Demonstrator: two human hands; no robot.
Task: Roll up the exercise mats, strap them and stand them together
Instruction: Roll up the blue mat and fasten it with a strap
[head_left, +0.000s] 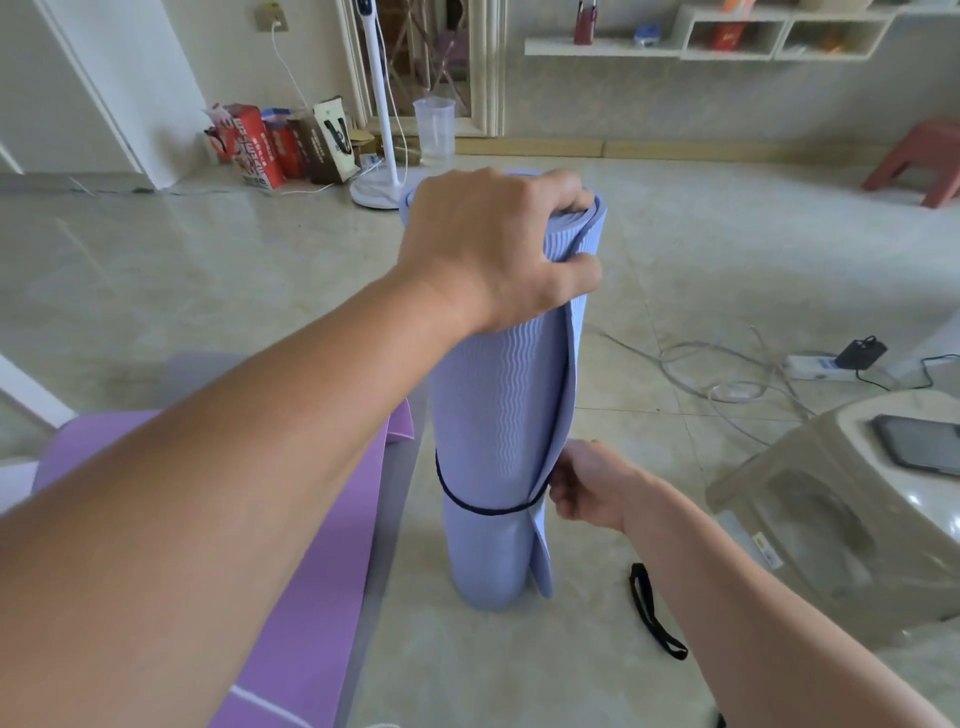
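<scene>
A rolled light-blue exercise mat (498, 415) stands upright on the tiled floor in the middle of the view. My left hand (493, 249) grips its top end, fingers over the rim. A thin dark strap (483, 506) circles the roll low down. My right hand (582, 486) pinches that strap at the roll's right side, by the loose outer flap. A purple mat (291, 571) lies flat and unrolled on the floor to the left. A second black strap (654, 610) lies loose on the floor to the right of the roll.
A beige plastic stool (841, 519) with a phone (919, 441) on it stands at the right. A power strip (815, 364) and cables lie behind it. A white fan base (376, 192), a clear jug (434, 130), cartons (260, 145) and a red stool (919, 161) stand farther back.
</scene>
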